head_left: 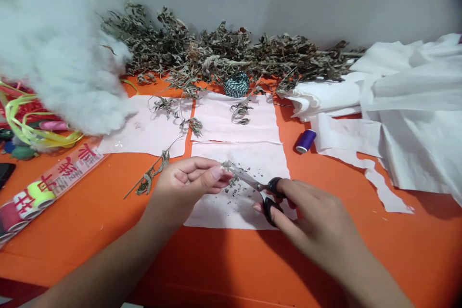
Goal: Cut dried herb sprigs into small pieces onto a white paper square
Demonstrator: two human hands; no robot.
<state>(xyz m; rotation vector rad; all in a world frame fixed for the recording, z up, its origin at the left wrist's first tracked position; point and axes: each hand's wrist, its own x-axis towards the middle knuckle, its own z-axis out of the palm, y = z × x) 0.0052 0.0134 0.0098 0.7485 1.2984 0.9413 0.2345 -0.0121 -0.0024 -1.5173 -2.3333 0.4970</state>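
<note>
Above a white cloth sheet (209, 209) on the orange worktop (173, 269), the right hand (317, 216) grips black-handled scissors (269, 197), fingers through the loops, blades parted. At the blade tips, just beside, the left hand (197, 178) is curled, pinching a small dried leaf piece (227, 166) between thumb and fingers; leaf clippings (234, 190) lie scattered beneath.

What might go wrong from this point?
The blades of the black-handled metal scissors sit by the fingertips of the left hand, so a slip could nick them. The dark leaf bits lie loose on the nearest white cloth and might scatter if brushed. The purple thread spool, on its side, could roll if bumped.
</note>
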